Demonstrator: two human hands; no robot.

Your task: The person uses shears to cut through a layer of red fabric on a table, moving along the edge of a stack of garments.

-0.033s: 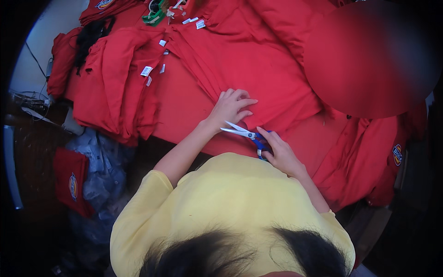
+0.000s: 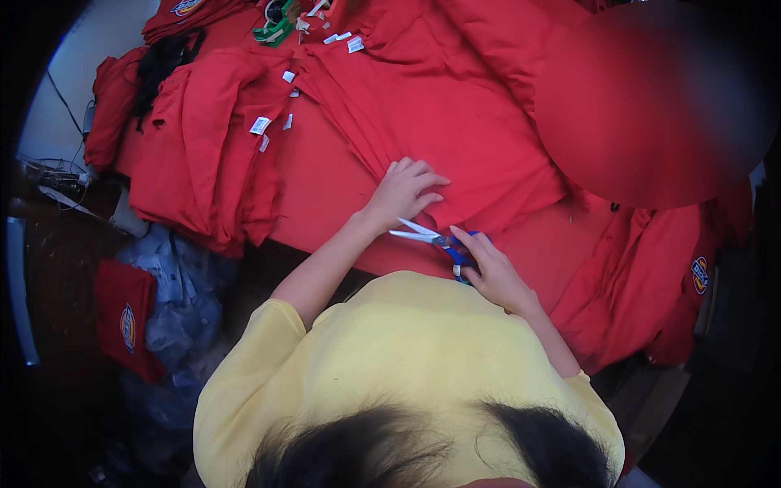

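Note:
Blue-handled scissors (image 2: 442,241) are held in my right hand (image 2: 494,267), fingers wrapped about the handles. Their silver blades point left, slightly parted, with no cloth visible between them. Just above the blades, my left hand (image 2: 408,190) rests on the near left edge of a red garment (image 2: 464,122). Its fingers are extended, the thumb apart from them, and it grips nothing that I can see. The garment lies spread in overlapping layers, with white labels (image 2: 355,45) at its far end.
A pile of red garments (image 2: 199,146) with white tags lies on the left of the red tabletop (image 2: 321,183). Far off stands a green tape dispenser (image 2: 275,31). More red clothing (image 2: 630,281) hangs at the right edge. Clear plastic bags (image 2: 175,301) sit low on the left.
The scissor blades have come slightly closer together. Both hands stay almost in the same place.

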